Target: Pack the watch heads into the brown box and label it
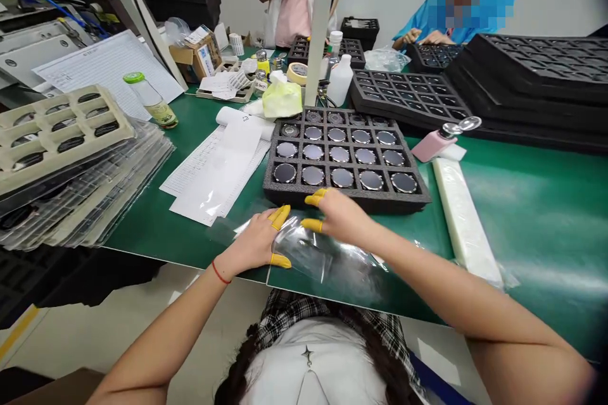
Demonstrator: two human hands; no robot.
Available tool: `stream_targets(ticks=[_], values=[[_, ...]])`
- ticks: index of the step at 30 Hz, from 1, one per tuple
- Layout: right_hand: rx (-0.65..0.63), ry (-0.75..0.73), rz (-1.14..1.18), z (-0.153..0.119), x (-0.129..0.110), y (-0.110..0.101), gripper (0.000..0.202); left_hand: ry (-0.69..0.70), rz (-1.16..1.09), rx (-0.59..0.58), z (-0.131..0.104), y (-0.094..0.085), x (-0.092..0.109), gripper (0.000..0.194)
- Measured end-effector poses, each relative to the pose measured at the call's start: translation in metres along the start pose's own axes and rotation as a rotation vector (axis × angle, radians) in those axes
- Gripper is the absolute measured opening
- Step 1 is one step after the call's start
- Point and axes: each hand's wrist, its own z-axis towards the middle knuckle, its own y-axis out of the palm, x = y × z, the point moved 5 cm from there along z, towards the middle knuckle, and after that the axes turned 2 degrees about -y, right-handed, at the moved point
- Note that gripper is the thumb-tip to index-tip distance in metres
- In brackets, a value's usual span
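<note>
My left hand point(256, 239) lies at the near table edge, on the left part of a clear plastic film point(332, 262). Yellow finger cots cover its thumb and fingertips, and the thumb is spread from the fingers. My right hand point(342, 218) hovers over or rests on the film's far side; I cannot tell whether it touches. Its thumb and forefinger, also in yellow cots, stand apart with nothing visible between them. Just beyond both hands sits a black foam tray point(349, 197) with rows of round, dark-faced watch-like discs point(342, 177) in its compartments.
Papers point(218, 171) lie left of the tray, beside stacked plastic trays point(85, 190) and a green-lidded jar point(152, 101). On the right are a pink bottle point(434, 144), a long white block point(465, 221) and stacked black trays point(532, 95). Two people are across the table.
</note>
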Motion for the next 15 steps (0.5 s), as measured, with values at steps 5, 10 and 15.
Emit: stream_targets(ticks=[5, 10, 15], values=[[-0.155, 0.069, -0.079, -0.036, -0.015, 0.058, 0.082, -0.04, -0.01, -0.025, 0.01, 0.003, 0.005, 0.039], [-0.216, 0.109, -0.095, -0.044, -0.016, 0.074, 0.026, -0.032, 0.005, -0.069, -0.007, 0.005, 0.024, 0.024], [-0.117, -0.032, 0.096, -0.051, -0.025, 0.064, 0.02, -0.027, -0.346, 0.217, -0.035, 0.005, 0.035, 0.025]])
